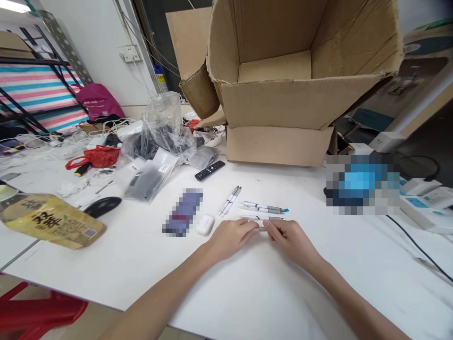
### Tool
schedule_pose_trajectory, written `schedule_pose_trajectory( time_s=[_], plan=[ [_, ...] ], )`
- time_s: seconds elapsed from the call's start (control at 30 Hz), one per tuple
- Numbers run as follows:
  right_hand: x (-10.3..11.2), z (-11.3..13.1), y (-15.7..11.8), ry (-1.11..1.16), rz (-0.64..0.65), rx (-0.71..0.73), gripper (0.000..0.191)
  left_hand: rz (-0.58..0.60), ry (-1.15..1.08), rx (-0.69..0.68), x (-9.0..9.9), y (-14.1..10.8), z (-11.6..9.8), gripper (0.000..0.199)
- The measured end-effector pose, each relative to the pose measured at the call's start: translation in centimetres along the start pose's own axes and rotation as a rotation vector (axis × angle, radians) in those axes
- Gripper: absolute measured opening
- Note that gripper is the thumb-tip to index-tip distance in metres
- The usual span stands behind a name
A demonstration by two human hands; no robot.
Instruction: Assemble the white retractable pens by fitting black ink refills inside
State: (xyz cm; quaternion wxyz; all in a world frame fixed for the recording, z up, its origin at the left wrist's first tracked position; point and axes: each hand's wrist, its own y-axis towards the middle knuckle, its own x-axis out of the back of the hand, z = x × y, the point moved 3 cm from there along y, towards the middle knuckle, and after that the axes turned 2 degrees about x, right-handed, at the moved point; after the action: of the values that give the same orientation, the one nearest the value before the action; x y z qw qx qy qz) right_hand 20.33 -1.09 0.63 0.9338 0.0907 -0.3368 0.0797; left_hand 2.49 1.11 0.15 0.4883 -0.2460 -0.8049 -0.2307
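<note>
Left hand (230,238) and right hand (292,241) clamp a white-and-grey pen (274,218) between them — a loose pinch could roll it into the similar pen (262,208) just beyond.

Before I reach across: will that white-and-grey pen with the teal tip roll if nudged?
Probably: the pen looks slim and round, and the white tabletop looks smooth. It also seems stiff and fairly light, judging by its thin barrel.

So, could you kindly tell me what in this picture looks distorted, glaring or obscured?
In the head view, the ceiling light glares top left, the wide lens stretches the cardboard box, and pixelation hides a purple object and a blue object.
</note>
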Motion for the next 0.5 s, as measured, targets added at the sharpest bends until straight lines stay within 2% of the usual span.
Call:
schedule_pose_trajectory(
  time_s=[0.17,0.33,0.4,0.5],
  plan=[
    [0.10,0.04,0.18,0.060,0.044,0.085,0.025,0.018,-0.008,0.065,0.23,0.06,0.02,0.036],
    [-0.09,-0.18,0.29,-0.040,0.075,0.066,0.046,0.041,-0.013,0.032,0.29,-0.04,-0.14,0.028],
    [-0.18,-0.12,0.29,-0.048,0.100,0.078,0.042,0.049,0.012,0.007,0.26,-0.01,-0.15,0.025],
    [-0.21,0.17,0.26,-0.009,0.120,0.122,0.027,0.057,0.018,0.038,0.28,0.02,-0.03,0.032]
  ],
)
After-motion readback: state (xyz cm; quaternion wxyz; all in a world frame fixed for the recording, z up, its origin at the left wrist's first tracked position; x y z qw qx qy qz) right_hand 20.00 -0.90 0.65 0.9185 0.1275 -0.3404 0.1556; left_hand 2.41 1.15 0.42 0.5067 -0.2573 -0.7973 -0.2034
